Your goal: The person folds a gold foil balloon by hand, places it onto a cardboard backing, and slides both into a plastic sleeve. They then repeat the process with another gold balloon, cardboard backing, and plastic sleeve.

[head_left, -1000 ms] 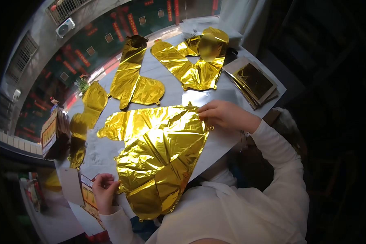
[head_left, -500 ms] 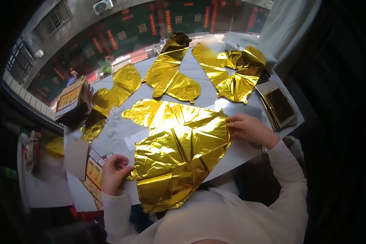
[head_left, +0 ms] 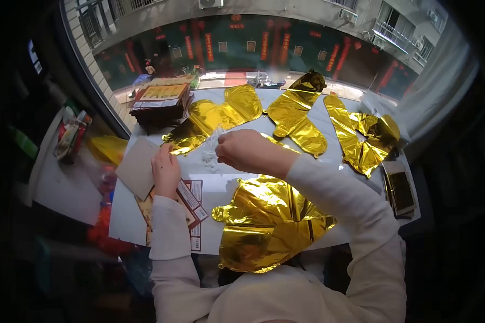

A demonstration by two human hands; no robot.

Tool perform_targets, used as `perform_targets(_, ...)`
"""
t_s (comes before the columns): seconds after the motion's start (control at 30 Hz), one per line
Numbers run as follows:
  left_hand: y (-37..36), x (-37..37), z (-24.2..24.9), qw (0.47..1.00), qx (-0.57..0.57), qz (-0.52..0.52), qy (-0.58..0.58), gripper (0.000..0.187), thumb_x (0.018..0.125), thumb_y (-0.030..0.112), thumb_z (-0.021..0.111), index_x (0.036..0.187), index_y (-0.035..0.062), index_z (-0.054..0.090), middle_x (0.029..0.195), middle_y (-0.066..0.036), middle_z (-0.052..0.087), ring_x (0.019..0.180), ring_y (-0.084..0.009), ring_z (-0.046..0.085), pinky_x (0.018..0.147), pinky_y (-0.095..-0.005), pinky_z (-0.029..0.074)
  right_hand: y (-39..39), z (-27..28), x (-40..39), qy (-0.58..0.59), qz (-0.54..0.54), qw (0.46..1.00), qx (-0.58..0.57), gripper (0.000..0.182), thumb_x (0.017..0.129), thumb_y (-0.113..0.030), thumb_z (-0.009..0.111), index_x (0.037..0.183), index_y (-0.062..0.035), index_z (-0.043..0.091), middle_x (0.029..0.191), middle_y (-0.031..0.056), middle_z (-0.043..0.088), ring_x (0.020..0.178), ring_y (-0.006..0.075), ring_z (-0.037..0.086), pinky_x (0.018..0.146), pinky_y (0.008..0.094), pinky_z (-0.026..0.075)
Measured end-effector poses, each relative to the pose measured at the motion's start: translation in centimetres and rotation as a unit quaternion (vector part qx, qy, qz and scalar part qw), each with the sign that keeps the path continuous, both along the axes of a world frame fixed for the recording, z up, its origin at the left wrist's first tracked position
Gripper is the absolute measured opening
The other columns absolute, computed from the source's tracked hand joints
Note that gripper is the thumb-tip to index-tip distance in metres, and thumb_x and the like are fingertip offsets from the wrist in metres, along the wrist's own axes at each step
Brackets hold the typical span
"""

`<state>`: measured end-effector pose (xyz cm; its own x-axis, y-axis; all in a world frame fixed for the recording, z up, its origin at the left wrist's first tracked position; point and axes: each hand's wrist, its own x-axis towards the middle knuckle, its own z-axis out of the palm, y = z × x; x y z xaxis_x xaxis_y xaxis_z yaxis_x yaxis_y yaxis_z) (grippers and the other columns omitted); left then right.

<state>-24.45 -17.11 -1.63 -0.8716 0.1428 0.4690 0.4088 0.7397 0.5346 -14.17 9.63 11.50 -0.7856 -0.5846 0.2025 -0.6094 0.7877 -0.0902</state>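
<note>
A large gold foil balloon [head_left: 264, 226], flat and creased, lies at the table's front edge, partly under my right forearm. My left hand [head_left: 167, 171] has its fingertips closed at the lower left end of another flat gold foil balloon [head_left: 213, 116]. My right hand [head_left: 253, 153] is held above the middle of the table with its fingers curled together; what they hold, if anything, is hidden. Beside its fingertips is a loose heap of thin, clear, whitish pieces [head_left: 211, 152], too fine to name.
Two more gold foil balloons, one boot-shaped [head_left: 296, 116] and one looped [head_left: 355, 140], lie at the back. A stack of printed packs [head_left: 161, 99] stands back left. Grey card [head_left: 136, 169] and printed sheets [head_left: 195, 202] lie left; flat packets [head_left: 399, 188] lie right.
Both hands have let go of the large foil balloon and moved forward; the right also crossed leftward to the whitish heap. The large balloon now lies nearer the front edge. The view has turned left.
</note>
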Motion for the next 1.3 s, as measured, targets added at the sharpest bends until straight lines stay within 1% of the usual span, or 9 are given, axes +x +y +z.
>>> perform_targets(0.03, 0.0, 0.2, 0.1, 1.000, 0.001, 0.002, 0.007, 0.031, 0.099, 0.007, 0.059, 0.129, 0.0057, 0.066, 0.125, -0.015, 0.073, 0.106, -0.0325, 0.066, 0.099, -0.0449, 0.050, -2.5, -1.7, -3.4, 0.080, 0.030, 0.996, -0.023, 0.014, 0.086, -0.013, 0.069, 0.085, -0.0017, 0.076, 0.092, 0.0152, 0.073, 0.085, 0.0368, 0.074, 0.073, 0.0472, 0.060)
perform_targets(0.13, 0.7, 1.5, 0.4, 0.985, -0.113, 0.125, 0.022, 0.043, 0.098, 0.012, 0.062, 0.141, 0.0140, 0.066, 0.151, 0.000, 0.061, 0.132, -0.0326, 0.050, 0.111, -0.0530, 0.035, -8.6, -7.4, -10.6, 0.111, 0.014, 0.992, -0.065, 0.012, 0.083, -0.011, 0.069, 0.085, -0.0020, 0.077, 0.089, 0.0166, 0.073, 0.083, 0.0373, 0.075, 0.071, 0.0467, 0.060)
perform_targets(0.3, -0.7, 1.9, 0.7, 0.982, -0.127, 0.131, -0.047, 0.043, 0.095, 0.010, 0.063, 0.136, 0.0182, 0.069, 0.147, -0.001, 0.064, 0.134, -0.0332, 0.050, 0.114, -0.0596, 0.029, -11.6, -10.6, -12.6, 0.145, 0.010, 0.987, -0.064, 0.014, 0.081, -0.012, 0.068, 0.080, -0.0035, 0.079, 0.078, 0.0164, 0.073, 0.075, 0.0363, 0.075, 0.066, 0.0453, 0.060)
perform_targets(0.47, -0.7, 2.0, 1.0, 0.981, -0.092, 0.142, -0.092, 0.048, 0.091, 0.005, 0.063, 0.136, 0.0196, 0.070, 0.145, 0.000, 0.063, 0.140, -0.0310, 0.049, 0.116, -0.0765, 0.022, -11.4, -9.7, -12.9, 0.090, 0.031, 0.995, 0.023, 0.014, 0.082, -0.016, 0.069, 0.081, -0.0072, 0.080, 0.080, 0.0151, 0.074, 0.078, 0.0345, 0.076, 0.068, 0.0455, 0.060)
perform_targets(0.7, 0.2, 2.8, 2.4, 0.970, -0.111, 0.153, -0.155, 0.046, 0.091, 0.006, 0.065, 0.134, 0.0181, 0.069, 0.150, -0.006, 0.055, 0.148, -0.0296, 0.042, 0.120, -0.0795, 0.012, -11.3, -9.0, -14.5, 0.033, -0.039, 0.999, -0.006, 0.013, 0.076, -0.018, 0.078, 0.082, -0.0066, 0.080, 0.080, 0.0159, 0.075, 0.077, 0.0366, 0.075, 0.071, 0.0460, 0.060)
perform_targets(0.9, 2.0, 2.4, 0.5, 0.981, -0.149, 0.110, -0.048, 0.048, 0.089, 0.005, 0.063, 0.137, 0.0058, 0.064, 0.150, -0.010, 0.052, 0.154, -0.0313, 0.035, 0.121, -0.0799, 0.008, -10.0, -9.1, -16.3, -0.040, -0.100, 0.984, -0.140, 0.017, 0.072, -0.016, 0.082, 0.083, -0.0034, 0.079, 0.080, 0.0174, 0.075, 0.077, 0.0376, 0.074, 0.070, 0.0451, 0.059)
perform_targets(1.1, 3.5, 2.6, 0.3, 0.984, -0.159, 0.085, 0.000, 0.042, 0.091, 0.010, 0.062, 0.133, 0.0019, 0.064, 0.164, -0.017, 0.039, 0.159, -0.0345, 0.026, 0.124, -0.0765, 0.005, -8.2, -9.7, -17.3, -0.120, -0.126, 0.945, -0.275, 0.022, 0.084, -0.022, 0.083, 0.091, -0.0019, 0.080, 0.080, 0.0202, 0.073, 0.075, 0.0362, 0.073, 0.070, 0.0453, 0.057)
perform_targets(1.2, 3.8, 2.1, -0.3, 0.987, -0.148, 0.043, 0.036, 0.047, 0.096, 0.015, 0.058, 0.141, 0.0044, 0.062, 0.170, -0.015, 0.036, 0.160, -0.0310, 0.028, 0.123, -0.0776, 0.000, -7.2, -11.3, -18.6, -0.087, -0.143, 0.936, -0.309, 0.024, 0.095, -0.024, 0.076, 0.093, -0.0007, 0.078, 0.075, 0.0153, 0.073, 0.072, 0.0284, 0.073, 0.067, 0.0406, 0.056)
perform_targets(1.3, 3.8, 1.9, 0.1, 0.973, -0.216, 0.013, -0.084, 0.045, 0.101, 0.021, 0.052, 0.141, 0.0049, 0.063, 0.165, -0.014, 0.047, 0.153, -0.0261, 0.043, 0.122, -0.0773, -0.007, -4.5, -10.8, -19.2, -0.214, -0.249, 0.707, -0.627, 0.025, 0.104, -0.027, 0.066, 0.100, -0.0020, 0.068, 0.086, 0.0044, 0.068, 0.073, 0.0147, 0.067, 0.063, 0.0313, 0.054)
